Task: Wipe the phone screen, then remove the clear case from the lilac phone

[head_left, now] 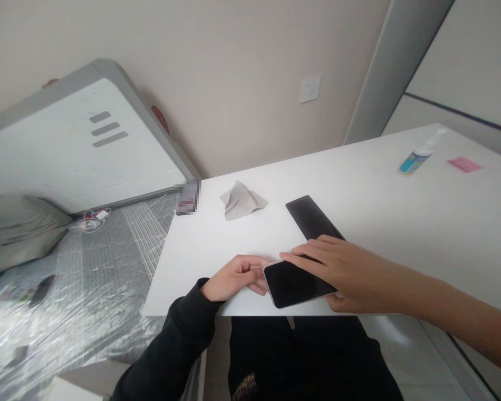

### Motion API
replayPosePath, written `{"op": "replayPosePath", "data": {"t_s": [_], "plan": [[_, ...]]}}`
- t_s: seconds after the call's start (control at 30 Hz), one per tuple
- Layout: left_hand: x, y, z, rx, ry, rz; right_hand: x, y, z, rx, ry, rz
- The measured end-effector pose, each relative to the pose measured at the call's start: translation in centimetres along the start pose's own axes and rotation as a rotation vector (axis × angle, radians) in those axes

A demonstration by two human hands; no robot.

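Observation:
My right hand (350,273) comes in from the right, with its fingers across the top of a black smartphone (296,284) and its thumb tucked below. My left hand (234,277), in a black sleeve, grips the phone's left end with its fingertips. The phone is held low over the front edge of a white table (200,278). Just beyond my right fingers lies a flat black phone-sized slab (311,217), its near end partly hidden by them. A crumpled grey microfibre cloth (241,200) sits left of the slab.
A small spray bottle (420,153) lies at the table's far right, near a pink sticky note (465,164). A blurred object (187,196) stands at the left corner. Left of the table is a plastic-wrapped mattress (79,278). A wall socket (309,88) is above.

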State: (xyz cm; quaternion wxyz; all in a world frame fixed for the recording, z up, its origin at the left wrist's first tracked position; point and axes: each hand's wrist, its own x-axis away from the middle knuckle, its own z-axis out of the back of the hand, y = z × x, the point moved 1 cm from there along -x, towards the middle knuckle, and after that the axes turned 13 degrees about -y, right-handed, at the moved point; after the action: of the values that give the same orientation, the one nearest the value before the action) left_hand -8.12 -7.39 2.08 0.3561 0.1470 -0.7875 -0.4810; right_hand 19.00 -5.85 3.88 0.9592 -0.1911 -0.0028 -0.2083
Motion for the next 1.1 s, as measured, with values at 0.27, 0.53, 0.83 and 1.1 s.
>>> {"op": "replayPosePath", "data": {"t_s": [0.27, 0.53, 0.83, 1.1], "plan": [[-0.2, 0.0, -0.6, 0.063, -0.185, 0.029, -0.3, -0.1, 0.5, 0.304, 0.024, 0.109], [0.0, 0.2, -2.0, 0.105, -0.265, -0.024, 0.0, 0.1, 0.4, 0.376, 0.129, 0.184], [-0.6, -0.5, -3.9, 0.084, -0.169, -0.133, -0.2, 0.3, 0.1, 0.374, 0.085, 0.221], [-1.1, -1.7, -3.9, 0.027, -0.143, -0.159, -0.3, 0.5, -0.7, 0.357, 0.007, 0.195]]}}
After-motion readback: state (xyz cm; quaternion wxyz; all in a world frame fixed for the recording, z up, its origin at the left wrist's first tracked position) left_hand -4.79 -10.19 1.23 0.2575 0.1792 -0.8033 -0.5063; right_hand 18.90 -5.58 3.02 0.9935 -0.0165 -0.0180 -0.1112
